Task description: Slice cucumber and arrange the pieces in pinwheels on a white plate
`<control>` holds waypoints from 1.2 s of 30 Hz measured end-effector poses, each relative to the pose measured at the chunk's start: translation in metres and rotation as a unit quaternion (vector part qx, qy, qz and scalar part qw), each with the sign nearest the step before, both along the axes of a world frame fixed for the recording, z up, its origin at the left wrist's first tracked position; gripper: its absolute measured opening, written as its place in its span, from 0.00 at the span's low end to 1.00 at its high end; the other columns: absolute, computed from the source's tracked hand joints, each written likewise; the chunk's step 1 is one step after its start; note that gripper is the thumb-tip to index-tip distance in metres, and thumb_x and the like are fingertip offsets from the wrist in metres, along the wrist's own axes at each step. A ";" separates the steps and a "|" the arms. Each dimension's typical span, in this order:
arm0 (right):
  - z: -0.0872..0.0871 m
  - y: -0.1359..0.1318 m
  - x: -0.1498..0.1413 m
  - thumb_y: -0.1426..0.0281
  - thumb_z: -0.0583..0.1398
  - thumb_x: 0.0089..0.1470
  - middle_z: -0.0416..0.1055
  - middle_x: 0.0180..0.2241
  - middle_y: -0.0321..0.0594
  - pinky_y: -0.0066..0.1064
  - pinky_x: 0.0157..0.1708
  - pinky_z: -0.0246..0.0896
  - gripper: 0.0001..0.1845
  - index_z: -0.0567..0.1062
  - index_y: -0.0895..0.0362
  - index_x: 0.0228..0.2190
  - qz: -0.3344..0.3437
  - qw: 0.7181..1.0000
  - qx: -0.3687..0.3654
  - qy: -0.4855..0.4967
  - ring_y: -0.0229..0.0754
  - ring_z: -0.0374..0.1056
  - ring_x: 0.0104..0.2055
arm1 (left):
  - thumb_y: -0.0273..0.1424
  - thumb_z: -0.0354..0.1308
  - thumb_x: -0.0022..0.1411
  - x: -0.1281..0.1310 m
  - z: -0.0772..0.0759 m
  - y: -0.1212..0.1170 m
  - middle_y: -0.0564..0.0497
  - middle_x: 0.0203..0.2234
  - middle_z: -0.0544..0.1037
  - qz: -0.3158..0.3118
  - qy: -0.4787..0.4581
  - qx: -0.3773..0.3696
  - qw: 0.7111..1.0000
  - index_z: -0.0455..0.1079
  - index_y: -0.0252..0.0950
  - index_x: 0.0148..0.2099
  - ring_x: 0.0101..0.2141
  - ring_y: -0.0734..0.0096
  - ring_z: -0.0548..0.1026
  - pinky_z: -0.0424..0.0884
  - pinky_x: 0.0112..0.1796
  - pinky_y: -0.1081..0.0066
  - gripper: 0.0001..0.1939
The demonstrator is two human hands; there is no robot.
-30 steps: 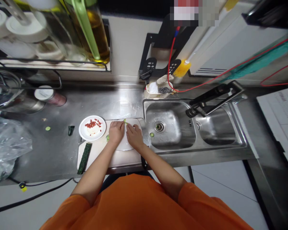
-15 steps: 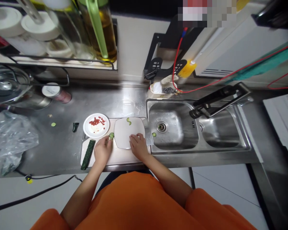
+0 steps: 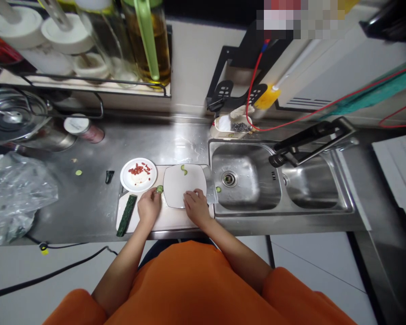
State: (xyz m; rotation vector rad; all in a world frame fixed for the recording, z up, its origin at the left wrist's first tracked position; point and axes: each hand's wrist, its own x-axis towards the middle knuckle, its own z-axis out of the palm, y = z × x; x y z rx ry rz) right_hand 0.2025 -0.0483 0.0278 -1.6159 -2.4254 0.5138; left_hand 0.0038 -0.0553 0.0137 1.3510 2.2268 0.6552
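My left hand is closed, thumb and fingers pinched at a small stack of cucumber slices beside the squarish white plate. On the plate's lower right part, my right hand lies with its fingers stretched out, holding nothing. Two curved cucumber pieces form an S shape near the plate's far edge. Under the plate is a white cutting board, and a knife blade shows past its right side. A length of dark green cucumber lies at the board's left.
A round white plate with red berries stands at the back left of the board. A cucumber end and plastic bags lie further left. To the right are a double sink with a cucumber slice and a black faucet.
My left hand has moved from the plate's far part to the cucumber slices on the left. My right hand has drawn back toward the plate's near edge, uncovering the S-shaped pieces. The view has shifted slightly.
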 end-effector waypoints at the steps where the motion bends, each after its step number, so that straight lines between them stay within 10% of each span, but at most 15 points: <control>1: 0.000 0.000 0.000 0.68 0.51 0.60 0.69 0.47 0.46 0.39 0.42 0.56 0.15 0.73 0.55 0.44 0.000 1.000 -0.001 0.000 0.50 0.55 0.51 | 0.37 0.52 0.57 0.000 0.001 0.000 0.47 0.32 0.78 0.012 -0.018 -0.003 1.000 0.73 0.38 0.43 0.34 0.63 0.74 0.67 0.38 0.66 0.15; 9: 0.002 0.011 -0.006 0.72 0.52 0.58 0.72 0.42 0.45 0.39 0.45 0.55 0.14 0.75 0.57 0.42 -0.019 0.995 -0.044 0.090 0.46 0.61 0.46 | 0.41 0.62 0.48 -0.003 0.015 0.008 0.50 0.28 0.78 0.115 -0.235 -0.032 0.965 0.75 0.35 0.37 0.29 0.71 0.73 0.68 0.34 0.71 0.17; 17: 0.014 0.053 -0.019 0.67 0.59 0.52 0.75 0.33 0.37 0.32 0.42 0.58 0.10 0.77 0.55 0.36 -0.110 0.937 -0.177 0.279 0.41 0.66 0.40 | 0.43 0.68 0.39 0.020 0.036 0.027 0.49 0.28 0.78 0.033 -0.462 -0.071 0.883 0.75 0.33 0.35 0.30 0.72 0.73 0.67 0.34 0.72 0.22; 25: 0.024 0.071 -0.006 0.68 0.61 0.45 0.70 0.23 0.33 0.27 0.32 0.56 0.06 0.75 0.57 0.24 -0.136 0.885 -0.269 0.356 0.35 0.62 0.28 | 0.37 0.69 0.42 0.034 0.039 0.042 0.51 0.24 0.76 0.080 -0.546 -0.120 0.825 0.73 0.32 0.36 0.20 0.82 0.66 0.60 0.21 0.80 0.20; 36: 0.037 0.089 0.014 0.66 0.61 0.44 0.70 0.24 0.33 0.27 0.32 0.54 0.07 0.75 0.58 0.24 -0.067 0.860 -0.319 0.393 0.35 0.62 0.29 | 0.28 0.53 0.62 0.050 0.043 0.059 0.49 0.25 0.74 0.146 -0.734 -0.310 0.586 0.67 0.31 0.36 0.20 0.83 0.69 0.63 0.17 0.85 0.06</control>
